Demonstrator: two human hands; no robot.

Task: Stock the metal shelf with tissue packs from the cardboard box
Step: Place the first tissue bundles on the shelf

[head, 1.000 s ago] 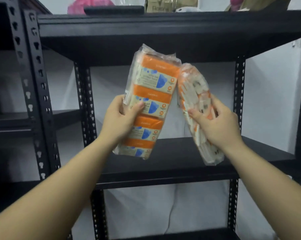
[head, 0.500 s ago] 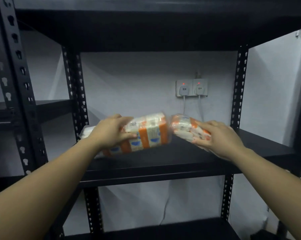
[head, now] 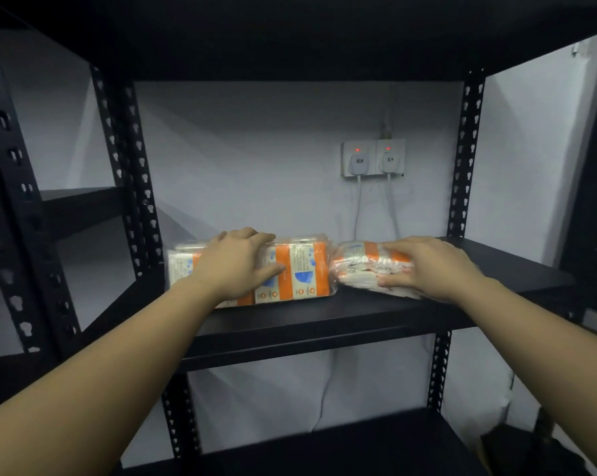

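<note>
At frame centre, one tissue pack (head: 300, 269) is gripped by the left hand (head: 237, 266) on the shelf board (head: 324, 314). Right of it, a second pack (head: 362, 266) is grasped by the right hand (head: 431, 266).

A single head-worn view looks forward and slightly down into the black shelf (head: 324, 324) from close in front, at arm's reach. It faces the back wall (head: 256, 166) squarely, with both forearms entering from the lower corners.
</note>
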